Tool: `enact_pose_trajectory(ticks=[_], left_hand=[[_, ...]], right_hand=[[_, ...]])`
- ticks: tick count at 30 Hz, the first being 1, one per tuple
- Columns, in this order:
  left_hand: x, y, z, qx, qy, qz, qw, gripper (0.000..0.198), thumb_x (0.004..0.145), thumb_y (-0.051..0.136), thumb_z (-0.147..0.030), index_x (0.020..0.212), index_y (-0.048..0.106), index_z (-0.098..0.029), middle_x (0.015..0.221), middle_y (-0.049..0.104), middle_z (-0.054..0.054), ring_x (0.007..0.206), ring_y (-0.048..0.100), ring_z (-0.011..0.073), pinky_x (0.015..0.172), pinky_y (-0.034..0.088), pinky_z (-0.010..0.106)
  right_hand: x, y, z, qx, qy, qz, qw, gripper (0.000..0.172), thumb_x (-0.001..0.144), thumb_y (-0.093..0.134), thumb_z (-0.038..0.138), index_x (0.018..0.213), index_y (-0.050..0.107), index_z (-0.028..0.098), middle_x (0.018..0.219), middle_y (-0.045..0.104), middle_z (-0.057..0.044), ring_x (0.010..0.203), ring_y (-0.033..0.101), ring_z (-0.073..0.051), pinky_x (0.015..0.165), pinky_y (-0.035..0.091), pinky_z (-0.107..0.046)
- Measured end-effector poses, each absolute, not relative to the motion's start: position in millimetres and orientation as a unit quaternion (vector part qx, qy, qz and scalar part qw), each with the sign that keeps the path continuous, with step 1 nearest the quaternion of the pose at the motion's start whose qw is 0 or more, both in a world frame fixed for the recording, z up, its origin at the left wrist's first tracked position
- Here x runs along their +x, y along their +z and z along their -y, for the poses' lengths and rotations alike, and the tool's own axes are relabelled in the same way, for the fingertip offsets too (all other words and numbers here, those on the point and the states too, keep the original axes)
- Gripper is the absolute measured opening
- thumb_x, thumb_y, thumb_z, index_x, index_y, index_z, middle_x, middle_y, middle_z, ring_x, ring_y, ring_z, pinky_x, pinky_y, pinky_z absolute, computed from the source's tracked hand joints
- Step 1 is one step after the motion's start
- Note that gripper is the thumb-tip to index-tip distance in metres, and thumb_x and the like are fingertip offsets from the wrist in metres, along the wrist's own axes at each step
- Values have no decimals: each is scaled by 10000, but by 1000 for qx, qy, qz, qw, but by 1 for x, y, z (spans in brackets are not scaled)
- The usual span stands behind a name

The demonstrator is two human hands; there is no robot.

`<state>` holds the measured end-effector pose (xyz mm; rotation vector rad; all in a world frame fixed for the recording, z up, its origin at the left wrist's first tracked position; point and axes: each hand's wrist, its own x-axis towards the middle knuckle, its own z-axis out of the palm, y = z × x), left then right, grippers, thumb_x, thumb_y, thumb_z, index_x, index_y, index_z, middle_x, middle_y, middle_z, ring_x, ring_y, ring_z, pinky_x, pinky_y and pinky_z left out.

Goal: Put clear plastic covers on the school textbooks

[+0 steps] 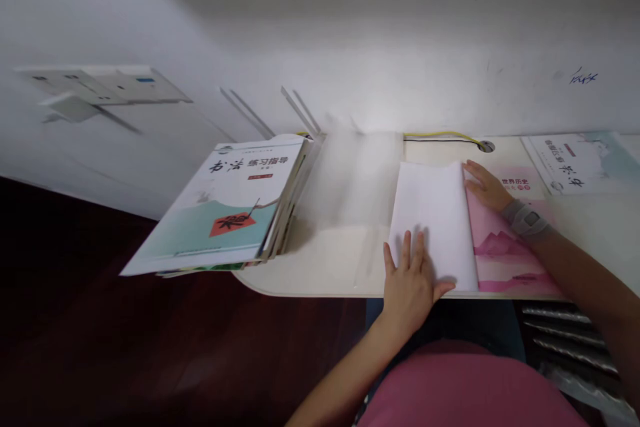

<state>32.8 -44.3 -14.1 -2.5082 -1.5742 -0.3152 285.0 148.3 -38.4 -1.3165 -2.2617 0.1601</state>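
Note:
A sheet of white paper (433, 220) lies folded on the white desk, its right edge over a pink book (505, 240) with Chinese characters on its cover. My left hand (411, 283) rests on the lower part of the paper, fingers spread and thumb pointing right. Near the paper's top right edge is my right hand (486, 188), fingers stretched onto the fold and palm over the pink book. A grey band circles the right wrist. How far the book extends beneath the paper is hidden.
A stack of books (225, 207) overhangs the desk's left end. Beside it is a blurred pale, sheet-like thing (350, 180). Another booklet (575, 160) lies at the back right. Yellow and black cables run to a desk hole (486, 146). A wall socket (107, 85) holds a plug.

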Motion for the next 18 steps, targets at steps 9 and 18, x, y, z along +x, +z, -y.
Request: enact_pose_trajectory(ticks=[9,18], left_hand=[[83,-19,39,-884,-83,457,-59,965,801,227,-739,1444,200,-21,1444,279,308,1357,252,396,1056,278,548],[68,-38,42,-861,-87,501,3,1072,728,226,-812,1373,334,37,1418,334,309,1347,256,427,1063,249,556]], right_hand=[[278,-36,-142,-421,30,895,140,687,892,331,581,1384,391,106,1484,292,-208,1379,248,-318,1063,286,-515],[282,-41,-147,-392,32,906,153,679,893,353,562,1418,335,131,1496,277,-187,1384,241,-309,1066,290,-524]])
